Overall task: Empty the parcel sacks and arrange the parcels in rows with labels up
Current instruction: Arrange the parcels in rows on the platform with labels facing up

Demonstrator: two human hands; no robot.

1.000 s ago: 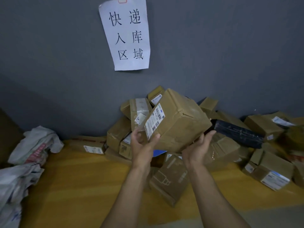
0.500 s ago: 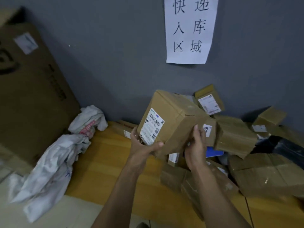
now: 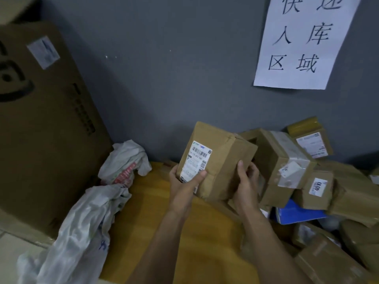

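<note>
I hold a brown cardboard parcel [image 3: 222, 160] in both hands above the yellow mat [image 3: 164, 212]. Its white barcode label [image 3: 195, 162] faces me on the left side. My left hand [image 3: 184, 185] grips the lower left edge with the thumb on the label. My right hand [image 3: 246, 181] clasps the right side. A heap of other brown parcels [image 3: 287, 158] lies jumbled to the right against the grey wall, some with labels showing. Crumpled white sacks [image 3: 82, 228] lie on the left edge of the mat.
A large brown carton [image 3: 45, 130] stands at the left against the wall. A white paper sign [image 3: 303, 39] with black characters hangs on the wall at the upper right. A blue packet [image 3: 297, 214] pokes out under the heap.
The view has swung left, bringing the big carton and sacks into view. The parcel has moved left away from the heap and lower, turned so its label stands more upright.
</note>
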